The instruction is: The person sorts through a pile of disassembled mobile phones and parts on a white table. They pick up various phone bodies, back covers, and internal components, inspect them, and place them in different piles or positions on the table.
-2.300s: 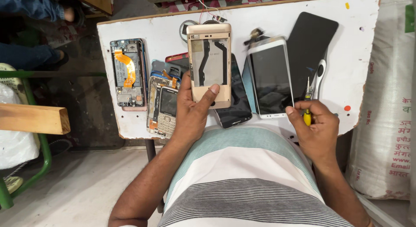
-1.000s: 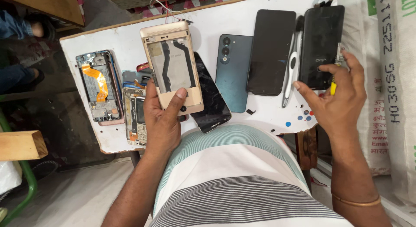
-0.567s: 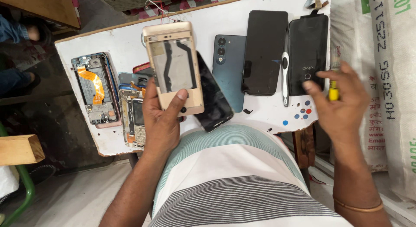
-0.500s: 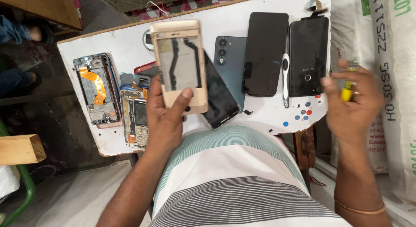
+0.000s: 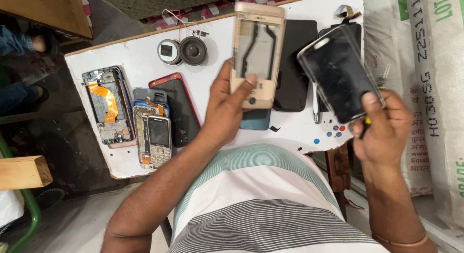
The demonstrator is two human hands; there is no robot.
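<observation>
This looks like a small, makeshift phone-repair workshop. A white board [image 5: 145, 55] with worn, chipped edges serves as the bench, and it is crowded with handsets in pieces: an opened phone [image 5: 107, 105] showing an orange flex cable, a keypad phone [image 5: 153, 139] with its casing off, a red-edged dark phone [image 5: 178, 108] and dark glass-fronted phones lying flat. Two small round speakers [image 5: 182, 51] with loose thin wires sit near the far edge. Printed woven sacks [image 5: 425, 74] stand stacked against the bench on the right, a rough wooden beam [image 5: 21, 172] juts in at the left, and the floor below is bare concrete.
</observation>
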